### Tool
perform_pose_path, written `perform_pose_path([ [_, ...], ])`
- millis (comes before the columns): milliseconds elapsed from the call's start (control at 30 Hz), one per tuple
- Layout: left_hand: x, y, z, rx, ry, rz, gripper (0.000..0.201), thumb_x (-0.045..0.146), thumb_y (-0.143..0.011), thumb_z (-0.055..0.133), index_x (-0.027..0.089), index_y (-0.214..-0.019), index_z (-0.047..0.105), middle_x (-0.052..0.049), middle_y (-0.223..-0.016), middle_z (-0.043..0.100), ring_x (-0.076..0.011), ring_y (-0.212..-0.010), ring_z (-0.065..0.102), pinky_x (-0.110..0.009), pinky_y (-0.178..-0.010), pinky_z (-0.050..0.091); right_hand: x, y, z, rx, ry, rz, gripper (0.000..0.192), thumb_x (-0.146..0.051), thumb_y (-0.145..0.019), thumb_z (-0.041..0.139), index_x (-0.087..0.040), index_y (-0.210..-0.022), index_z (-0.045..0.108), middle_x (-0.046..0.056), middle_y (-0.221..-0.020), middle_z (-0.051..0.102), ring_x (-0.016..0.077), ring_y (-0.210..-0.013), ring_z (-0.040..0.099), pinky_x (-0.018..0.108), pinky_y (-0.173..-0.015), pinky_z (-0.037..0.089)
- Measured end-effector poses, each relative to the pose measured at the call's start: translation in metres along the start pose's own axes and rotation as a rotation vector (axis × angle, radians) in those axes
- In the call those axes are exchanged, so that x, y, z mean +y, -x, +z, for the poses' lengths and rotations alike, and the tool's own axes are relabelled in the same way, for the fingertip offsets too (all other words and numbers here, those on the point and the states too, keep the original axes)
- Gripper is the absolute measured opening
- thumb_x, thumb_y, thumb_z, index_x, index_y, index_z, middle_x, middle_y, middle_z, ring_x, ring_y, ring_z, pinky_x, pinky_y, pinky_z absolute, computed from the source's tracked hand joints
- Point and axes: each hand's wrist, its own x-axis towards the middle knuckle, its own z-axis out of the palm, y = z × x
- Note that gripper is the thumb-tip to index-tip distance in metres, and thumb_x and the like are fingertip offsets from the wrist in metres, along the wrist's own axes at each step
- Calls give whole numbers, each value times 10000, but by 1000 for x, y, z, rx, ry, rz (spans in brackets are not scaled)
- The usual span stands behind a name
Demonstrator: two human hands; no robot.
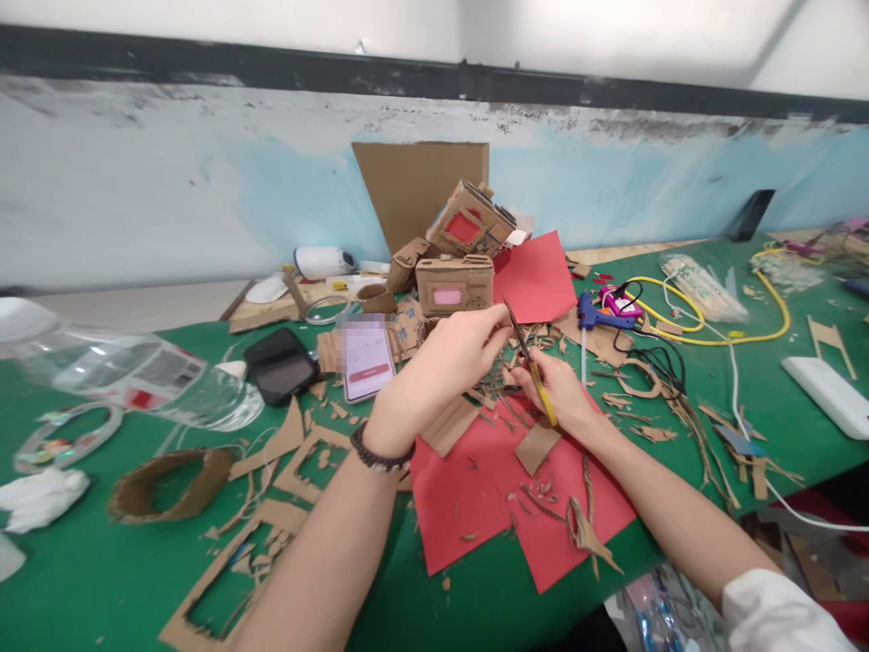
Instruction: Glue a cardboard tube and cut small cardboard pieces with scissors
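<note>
Fingers [543, 373] of right hand [560, 389] closed round scissors [531, 365], left hand [452, 353] pinching scrap

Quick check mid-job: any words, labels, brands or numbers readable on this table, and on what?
None can be read.
Plastic bottle: its label print is too blurred.
Phone: pink-and-white screen, with a blurred patch above it, no legible text.
Cardboard models: pink and red panels only, no lettering.
</note>
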Motion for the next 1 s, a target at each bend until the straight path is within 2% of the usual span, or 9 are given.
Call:
perform_pose_path([
  [133, 1, -1, -1, 6, 34, -13, 204, 328, -1132, 513, 244, -987, 629, -32, -876, 735, -226, -781, 667, -319, -711, 378, -3, 2, -1, -11, -141, 36, 491, -730, -1052, 544, -277, -864, 511, -16, -711, 575, 183, -653, 491, 302, -655, 381],
  [233, 0, -1, -1, -12, 65, -31, 222, 347, -1135, 499, 245, -975, 615, -15, -836, 707, -206, -737, 626, -317, -701, 359, -5, 1, 0, -31, -383, 80, 512, -783, -1048, 540, -277, -983, 586, -11, -766, 646, 180, -655, 552, 298, -641, 443],
  [333, 2, 0, 1, -71, 105, -8, 182, 308, -1113, 520, 242, -977, 622, -15, -873, 728, -194, -737, 623, -315, -704, 369, -9, -2, -2, 42, -618, 58, 520, -786, -1007, 632, -268, -1050, 624, 9, -828, 687, 189, -697, 614, 324, -681, 523],
  [467, 8, 1, 8, -169, 138, 15, 182, 283, -1106, 523, 237, -981, 647, -38, -940, 770, -206, -784, 682, -318, -722, 409, -15, -4, -11, 46, -692, 19, 430, -657, -1032, 697, -244, -923, 655, 21, -779, 675, 201, -744, 642, 346, -741, 558],
  [633, 12, -2, 20, -159, 182, 34, 187, 283, -1110, 528, 232, -971, 643, -48, -933, 782, -207, -785, 692, -322, -725, 432, -19, -2, -16, 54, -689, 60, 453, -641, -1033, 686, -248, -816, 627, 13, -702, 624, 193, -667, 587, 343, -639, 520],
  [733, 12, -7, 32, -112, 347, -9, 148, 307, -1099, 551, 234, -995, 628, -37, -901, 779, -192, -751, 692, -308, -699, 461, -19, -2, -16, 115, -705, 57, 453, -611, -1035, 687, -248, -777, 608, 8, -677, 594, 185, -641, 558, 338, -605, 484],
  [800, 11, -11, 44, -80, 563, -53, 132, 345, -1081, 586, 230, -1028, 621, -36, -895, 774, -181, -725, 706, -295, -672, 507, -19, -4, -15, 192, -714, 49, 424, -586, -1030, 700, -244, -791, 620, 8, -690, 602, 182, -649, 560, 333, -604, 468],
  [867, 9, -14, 53, -67, 792, -67, 131, 343, -1039, 650, 219, -1072, 625, -49, -950, 780, -184, -781, 758, -294, -701, 576, -19, -5, -14, 277, -741, 57, 382, -568, -1019, 715, -244, -833, 635, -1, -698, 605, 174, -644, 556, 326, -599, 456],
  [1000, 8, -18, 61, -98, 990, -97, 265, 239, -958, 707, 188, -1214, 655, -63, -1016, 793, -186, -867, 801, -297, -777, 628, -19, -9, -11, 336, -852, 71, 368, -562, -1002, 734, -250, -851, 609, -27, -671, 568, 153, -595, 514, 310, -568, 423],
])
